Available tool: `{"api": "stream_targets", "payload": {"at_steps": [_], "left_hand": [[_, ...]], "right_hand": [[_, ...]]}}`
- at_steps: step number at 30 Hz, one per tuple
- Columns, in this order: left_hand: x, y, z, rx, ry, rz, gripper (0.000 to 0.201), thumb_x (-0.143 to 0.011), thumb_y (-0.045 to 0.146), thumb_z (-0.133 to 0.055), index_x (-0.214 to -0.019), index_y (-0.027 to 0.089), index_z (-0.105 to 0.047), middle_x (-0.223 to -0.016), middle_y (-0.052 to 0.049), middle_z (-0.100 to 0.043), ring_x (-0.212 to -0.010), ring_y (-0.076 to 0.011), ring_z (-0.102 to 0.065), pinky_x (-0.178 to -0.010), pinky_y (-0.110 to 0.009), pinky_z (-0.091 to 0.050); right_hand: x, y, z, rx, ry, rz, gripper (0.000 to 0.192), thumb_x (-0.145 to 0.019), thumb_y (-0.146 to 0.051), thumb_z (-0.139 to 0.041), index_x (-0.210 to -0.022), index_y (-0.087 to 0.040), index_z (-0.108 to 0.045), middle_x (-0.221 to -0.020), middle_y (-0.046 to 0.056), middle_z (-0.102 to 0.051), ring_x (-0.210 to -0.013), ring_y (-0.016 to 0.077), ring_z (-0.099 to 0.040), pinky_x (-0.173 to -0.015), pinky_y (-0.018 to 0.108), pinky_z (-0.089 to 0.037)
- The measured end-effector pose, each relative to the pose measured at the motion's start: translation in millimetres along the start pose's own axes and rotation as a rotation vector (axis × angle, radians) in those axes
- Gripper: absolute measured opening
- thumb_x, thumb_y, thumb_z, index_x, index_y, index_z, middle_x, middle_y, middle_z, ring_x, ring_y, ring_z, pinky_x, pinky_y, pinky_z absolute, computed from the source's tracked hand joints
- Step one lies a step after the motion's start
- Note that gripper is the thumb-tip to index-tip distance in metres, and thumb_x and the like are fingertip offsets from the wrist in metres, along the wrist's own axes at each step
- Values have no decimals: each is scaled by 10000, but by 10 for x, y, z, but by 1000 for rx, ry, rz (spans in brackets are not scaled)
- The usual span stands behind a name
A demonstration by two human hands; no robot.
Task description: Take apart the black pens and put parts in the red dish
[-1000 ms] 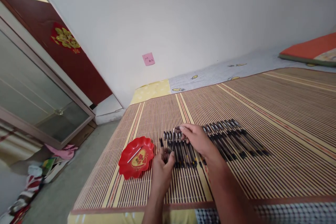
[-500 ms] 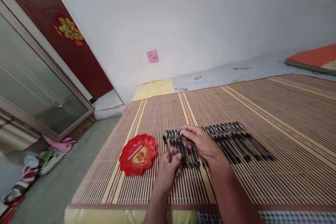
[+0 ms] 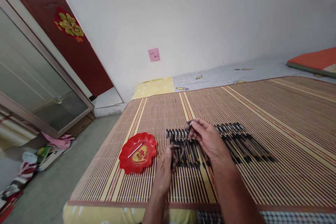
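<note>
A bed point(image 3: 154, 87) carries a striped brown woven bamboo mat point(image 3: 262, 112). On the mat lie a row of dark pens point(image 3: 236, 141) and a red scalloped plastic dish point(image 3: 138, 152).

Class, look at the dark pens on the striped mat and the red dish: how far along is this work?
Done: one thin white stick lies in the red scalloped plastic dish. In hand: the right hand holds a dark pen lifted from the row, and the left hand pinches its lower end. Left: the long row of dark pens on the striped bamboo mat lies untouched.
</note>
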State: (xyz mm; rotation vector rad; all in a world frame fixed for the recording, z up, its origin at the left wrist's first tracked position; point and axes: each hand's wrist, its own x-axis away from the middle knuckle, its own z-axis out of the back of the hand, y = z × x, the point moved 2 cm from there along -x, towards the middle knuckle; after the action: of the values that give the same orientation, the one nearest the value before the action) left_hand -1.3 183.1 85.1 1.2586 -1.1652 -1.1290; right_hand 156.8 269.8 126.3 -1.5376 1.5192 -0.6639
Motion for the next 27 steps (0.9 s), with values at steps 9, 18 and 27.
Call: {"api": "stream_targets", "payload": {"at_steps": [9,18,27], "left_hand": [[22,-95,97,-49,52,-10,438,-880,571,-558,-1049,200,-716,-823,-28,-610,-777,-162,-527,-732,-250,-452],[23,-118,80,48,36,31,445,-829,565,-638,-1058,196,-738,-870,-39,-654,-813,-158,-561,-776,-249,-469],[18,-201,120,65,22,30,405,-858,524,-626,-1082,201,-724,-919,-46,-673,-852,-163,-580,-816,-262,-479]], "right_hand": [[86,-311,18,-114,341,301,183,-798,-339,-737,-835,-187,-643,-808,16,-690,-655,105,-630,-627,258,-551],[72,-245,36,16,355,282,164,-832,-345,-699,-878,-192,-663,-831,16,-702,-621,100,-618,-512,219,-436],[72,-276,41,49,320,256,179,-826,-359,-695,-872,-190,-656,-826,17,-707,-610,100,-621,-546,230,-457]]}}
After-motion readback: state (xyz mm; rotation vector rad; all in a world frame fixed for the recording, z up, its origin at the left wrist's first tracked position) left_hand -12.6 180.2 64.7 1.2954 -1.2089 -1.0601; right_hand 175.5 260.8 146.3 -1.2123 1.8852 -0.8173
